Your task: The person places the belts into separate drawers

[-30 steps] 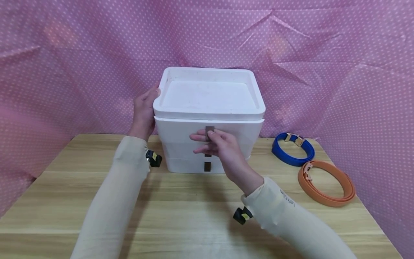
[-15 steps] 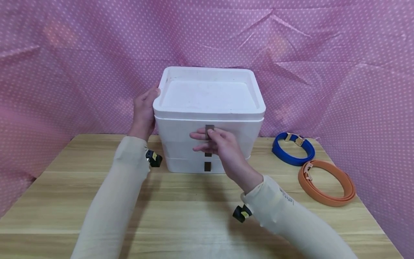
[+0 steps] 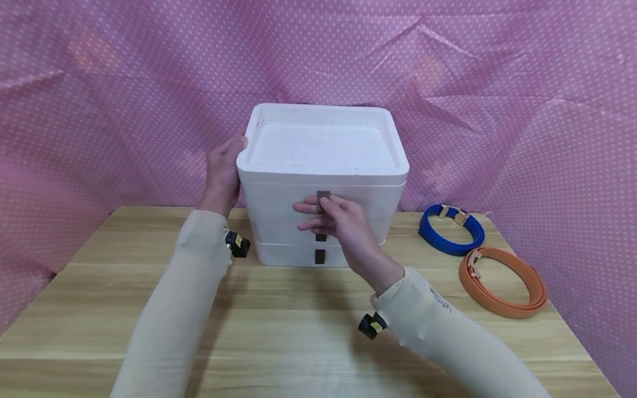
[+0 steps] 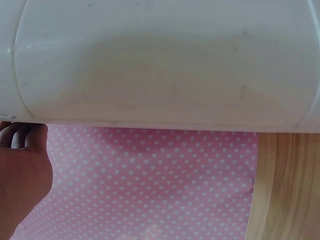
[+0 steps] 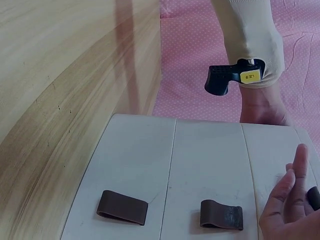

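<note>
Biggest first: glossy pink cloth with small white marks (image 3: 149, 66) hangs behind and to both sides, creased in places. Pale wood-grain tabletop (image 3: 288, 342) in front of it. White, rounded-corner box (image 3: 278, 213) stands upright on the tabletop, toward the far edge near the cloth, roughly central. Top is a shallow recess with a raised rim; seams split the front into stacked sections. The right wrist view shows the front sideways, a few faint scuffs on the side wall in the left wrist view.

Cream right sleeve (image 3: 448, 326) and cream left sleeve (image 3: 169, 298) reach in from the near edge, dark print on the right one. On the right of the tabletop: coiled orange strap belt (image 3: 507, 309) with a coppery buckle, and just beyond it a coiled blue strap belt (image 3: 448, 246) with gold-coloured metal fittings, the two right next to each other. Both clear of the box.

Right hand (image 3: 343, 221) at the box front, thumb and finger pinching the upper dark brown folded tab (image 3: 323, 197), other fingers spread. Left hand (image 3: 222, 174) grips the box's left side up high, thumb at the top rim, fingers round the back edge.

Small black camera (image 3: 238, 245) on the left wrist, yellow label on it. Middle brown tab (image 5: 221, 216) and lower brown tab (image 5: 122, 207) untouched, one per section
</note>
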`<state>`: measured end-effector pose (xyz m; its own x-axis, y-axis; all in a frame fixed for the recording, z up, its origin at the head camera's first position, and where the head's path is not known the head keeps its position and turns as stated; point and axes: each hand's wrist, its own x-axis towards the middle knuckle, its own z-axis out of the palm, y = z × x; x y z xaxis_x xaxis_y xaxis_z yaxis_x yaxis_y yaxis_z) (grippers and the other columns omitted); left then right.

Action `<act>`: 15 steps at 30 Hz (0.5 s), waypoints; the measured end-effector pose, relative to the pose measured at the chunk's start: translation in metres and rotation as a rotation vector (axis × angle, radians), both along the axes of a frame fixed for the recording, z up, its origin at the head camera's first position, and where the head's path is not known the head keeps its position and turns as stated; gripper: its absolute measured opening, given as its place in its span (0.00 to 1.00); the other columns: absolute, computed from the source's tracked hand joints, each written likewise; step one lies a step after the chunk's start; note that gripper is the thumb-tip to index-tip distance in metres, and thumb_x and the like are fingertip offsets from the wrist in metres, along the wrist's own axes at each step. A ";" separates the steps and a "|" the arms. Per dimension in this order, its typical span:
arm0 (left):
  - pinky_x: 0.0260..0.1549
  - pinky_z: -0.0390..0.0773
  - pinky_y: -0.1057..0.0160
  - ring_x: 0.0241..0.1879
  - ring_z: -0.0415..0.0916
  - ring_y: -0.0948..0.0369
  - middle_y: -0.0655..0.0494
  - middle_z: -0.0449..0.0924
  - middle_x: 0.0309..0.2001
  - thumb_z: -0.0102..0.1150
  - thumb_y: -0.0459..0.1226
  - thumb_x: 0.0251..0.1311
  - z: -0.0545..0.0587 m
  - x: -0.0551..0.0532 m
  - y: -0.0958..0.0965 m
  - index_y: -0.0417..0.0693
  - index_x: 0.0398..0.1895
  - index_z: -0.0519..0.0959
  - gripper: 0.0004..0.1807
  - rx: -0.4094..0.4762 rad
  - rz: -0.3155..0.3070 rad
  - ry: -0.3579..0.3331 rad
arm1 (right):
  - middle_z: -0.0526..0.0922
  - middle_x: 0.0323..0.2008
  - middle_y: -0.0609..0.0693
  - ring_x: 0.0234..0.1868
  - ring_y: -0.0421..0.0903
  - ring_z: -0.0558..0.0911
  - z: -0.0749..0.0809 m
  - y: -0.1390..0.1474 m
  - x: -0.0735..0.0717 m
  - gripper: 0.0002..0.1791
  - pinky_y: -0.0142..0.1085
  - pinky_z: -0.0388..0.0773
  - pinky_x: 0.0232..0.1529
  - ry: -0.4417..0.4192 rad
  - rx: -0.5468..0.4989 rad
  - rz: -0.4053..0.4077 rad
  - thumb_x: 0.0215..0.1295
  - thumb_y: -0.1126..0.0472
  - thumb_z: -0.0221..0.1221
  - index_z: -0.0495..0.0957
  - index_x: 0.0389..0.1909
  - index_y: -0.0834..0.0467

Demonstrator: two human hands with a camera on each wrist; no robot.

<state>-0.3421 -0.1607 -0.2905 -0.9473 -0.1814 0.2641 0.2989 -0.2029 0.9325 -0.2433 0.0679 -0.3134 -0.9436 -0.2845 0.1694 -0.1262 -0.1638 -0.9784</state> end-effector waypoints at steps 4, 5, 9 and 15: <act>0.55 0.76 0.65 0.63 0.70 0.59 0.58 0.72 0.66 0.56 0.45 0.68 -0.001 0.000 0.001 0.49 0.60 0.78 0.20 0.001 0.000 0.002 | 0.84 0.50 0.56 0.38 0.49 0.87 0.000 0.002 0.000 0.19 0.38 0.80 0.43 0.002 0.002 0.008 0.79 0.59 0.43 0.76 0.54 0.67; 0.55 0.76 0.65 0.63 0.70 0.59 0.58 0.72 0.66 0.56 0.45 0.68 -0.001 0.000 0.001 0.49 0.60 0.78 0.20 0.002 -0.001 0.003 | 0.84 0.50 0.57 0.37 0.48 0.87 0.000 0.002 0.000 0.19 0.37 0.80 0.43 0.002 0.000 0.009 0.79 0.59 0.43 0.76 0.54 0.67; 0.54 0.77 0.64 0.62 0.72 0.58 0.57 0.72 0.65 0.57 0.45 0.68 -0.002 0.000 0.002 0.47 0.60 0.78 0.21 0.002 0.007 0.010 | 0.84 0.50 0.58 0.37 0.48 0.87 0.000 0.003 0.001 0.19 0.35 0.81 0.41 -0.001 -0.010 0.018 0.79 0.59 0.43 0.75 0.54 0.68; 0.52 0.79 0.63 0.58 0.75 0.55 0.53 0.74 0.63 0.57 0.46 0.67 -0.003 0.002 0.001 0.46 0.60 0.78 0.22 0.011 0.019 -0.004 | 0.84 0.50 0.57 0.38 0.49 0.87 0.000 0.004 0.001 0.19 0.35 0.81 0.40 -0.015 -0.001 0.026 0.79 0.59 0.43 0.76 0.54 0.68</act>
